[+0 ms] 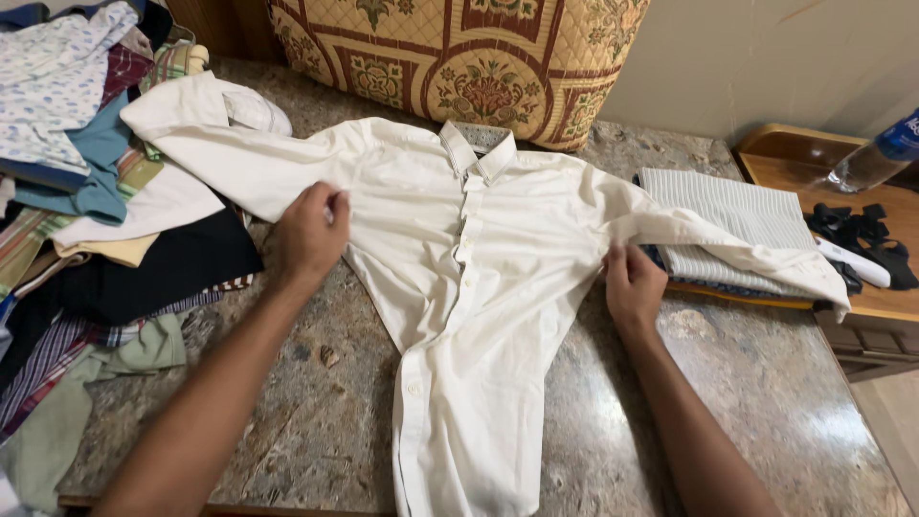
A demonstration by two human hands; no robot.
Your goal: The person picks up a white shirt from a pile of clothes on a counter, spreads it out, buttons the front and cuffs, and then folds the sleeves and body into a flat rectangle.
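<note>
A speckled granite countertop [316, 421] carries everything here, with a quilted floral mattress [459, 57] leaning against the wall behind it. Spread front-up across the stone lies a white button-down dress shirt [459, 287], collar toward the mattress, hem hanging toward the near edge. A loose heap of mixed clothes [86, 191] crowds the left side, and the shirt's one sleeve lies over that heap. On the other side sits a folded striped shirt [728, 220], with the white shirt's second sleeve draped across it. Beyond that, a wooden side table [862, 287] holds black straps [862, 235] and a clear plastic bottle [876, 153].

The left hand [308, 235] pinches the fabric at the armpit seam, fingers closed on cloth. The right hand [632, 282] pinches the opposite side seam under the sleeve.

Risks, as I judge them: the sleeve on the heap could drag loose garments along if pulled; the other sleeve could ruffle the folded striped shirt; the hem near the edge may slide off; uneven tugging would crease the front.
</note>
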